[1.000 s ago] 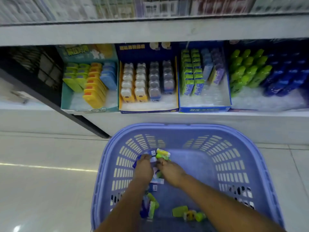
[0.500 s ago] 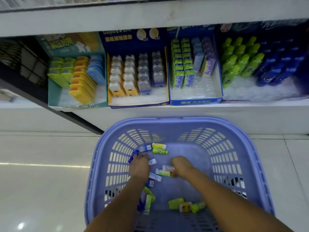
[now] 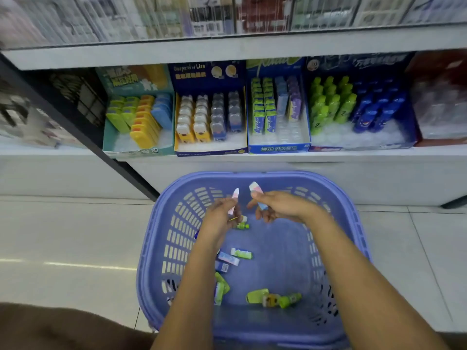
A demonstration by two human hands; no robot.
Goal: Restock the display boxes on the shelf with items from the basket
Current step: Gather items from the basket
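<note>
Display boxes [image 3: 279, 114] on the shelf [image 3: 252, 157] show empty front slots; left hand [image 3: 218, 218] and right hand [image 3: 280, 207] each pinch a small packet above the basket [image 3: 156, 248] (several items remain inside).

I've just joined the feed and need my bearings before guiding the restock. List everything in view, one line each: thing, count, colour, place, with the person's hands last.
basket: one, purple, on the floor below the shelf
loose items in basket: several, mostly green and pale blue, on the basket floor
teal display box: one, far left on shelf, yellow-green, orange-yellow and blue items
navy display box: one, second from left, yellow and blue bear-topped items
blue display box: one, middle, green, blue and purple packs, front rows empty
dark blue display box: one, right, green and blue bottles
red display box: one, far right, contents blurred
upper shelf goods: blurred, count unclear
left hand: holds a small pink-white pack
right hand: holds a small blue-pink pack
</note>
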